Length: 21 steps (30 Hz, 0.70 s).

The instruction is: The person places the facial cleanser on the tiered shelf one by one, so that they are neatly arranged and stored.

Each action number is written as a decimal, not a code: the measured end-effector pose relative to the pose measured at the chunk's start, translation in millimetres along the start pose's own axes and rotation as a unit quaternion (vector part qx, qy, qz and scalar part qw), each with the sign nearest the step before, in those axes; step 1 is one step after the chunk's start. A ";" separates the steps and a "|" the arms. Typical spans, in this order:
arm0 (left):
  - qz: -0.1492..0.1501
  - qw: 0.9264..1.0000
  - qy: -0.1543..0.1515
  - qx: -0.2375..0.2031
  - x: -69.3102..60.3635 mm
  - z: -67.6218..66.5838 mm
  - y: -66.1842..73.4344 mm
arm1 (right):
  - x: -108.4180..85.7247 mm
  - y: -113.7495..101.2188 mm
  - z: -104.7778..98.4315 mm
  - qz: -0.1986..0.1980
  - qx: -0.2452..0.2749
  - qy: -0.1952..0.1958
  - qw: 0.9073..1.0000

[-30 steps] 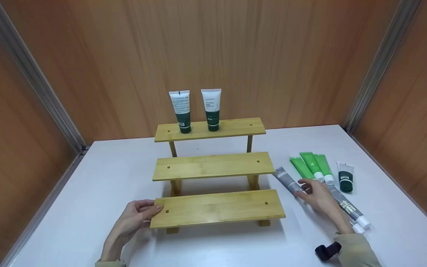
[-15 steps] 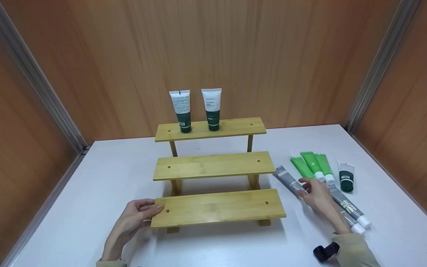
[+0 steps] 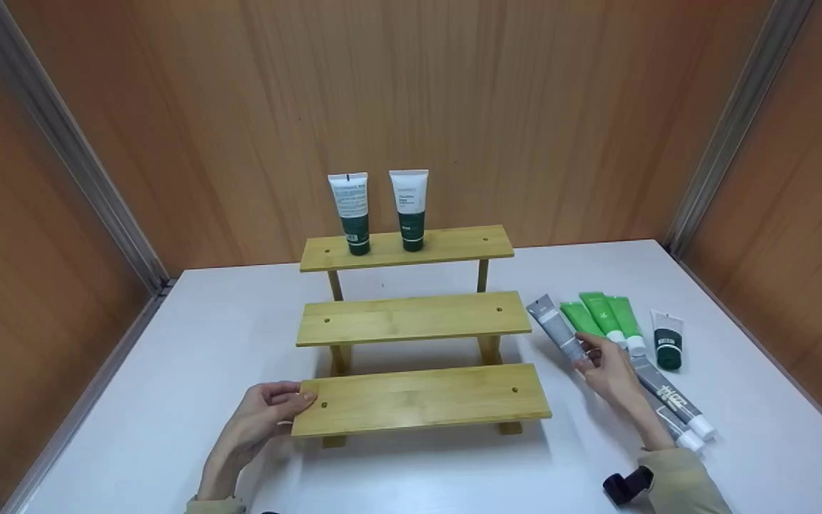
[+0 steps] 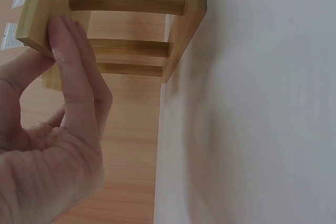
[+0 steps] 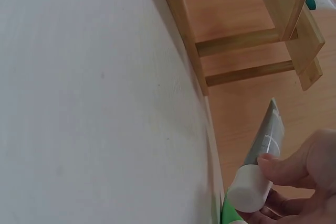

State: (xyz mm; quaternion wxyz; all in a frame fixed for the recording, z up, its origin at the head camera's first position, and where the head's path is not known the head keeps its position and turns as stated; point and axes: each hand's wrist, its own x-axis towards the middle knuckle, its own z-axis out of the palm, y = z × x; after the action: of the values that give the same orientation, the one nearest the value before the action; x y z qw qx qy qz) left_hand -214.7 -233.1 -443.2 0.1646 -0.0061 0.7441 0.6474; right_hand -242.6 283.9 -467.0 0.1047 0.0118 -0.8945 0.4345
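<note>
Right hand (image 3: 611, 375) pinching tube (image 3: 555, 326), left (image 3: 252, 420) gripping shelf (image 3: 418, 400)

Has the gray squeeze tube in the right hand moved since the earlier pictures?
Yes: in the head view, the gray squeeze tube has shifted upward in the picture against the middle wooden shelf.

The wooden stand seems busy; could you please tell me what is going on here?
A person's left hand grips the left end of the bottom shelf of the wooden stand, while the right hand pinches a gray tube near the stand's right side. Two white-and-dark-green tubes stand on the top shelf. Three bright green tubes lie on the white table.
</note>
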 end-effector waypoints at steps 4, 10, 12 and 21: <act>0.000 1.000 -0.003 -0.003 -0.5 -0.6 0.0 | 1.8 -1.1 0.4 0.011 0.030 -0.012 0.999; 0.000 1.000 -0.003 -0.002 -0.9 -1.2 0.6 | 1.9 -2.4 -0.1 0.018 0.056 -0.023 0.998; 0.000 1.000 -0.003 -0.001 -1.0 -1.2 0.6 | 1.6 -3.1 -0.3 0.019 0.063 -0.022 0.998; 0.001 1.000 0.001 -0.003 -1.2 0.0 0.0 | 1.5 -7.6 -0.9 0.047 0.090 -0.020 0.995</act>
State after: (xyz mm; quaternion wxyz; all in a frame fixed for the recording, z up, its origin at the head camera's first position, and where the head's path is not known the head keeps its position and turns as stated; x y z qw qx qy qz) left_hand -213.5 -233.4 -442.9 0.1634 -0.0064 0.7420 0.6502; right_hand -243.1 280.0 -460.2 0.0647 -0.0119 -0.8530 0.5177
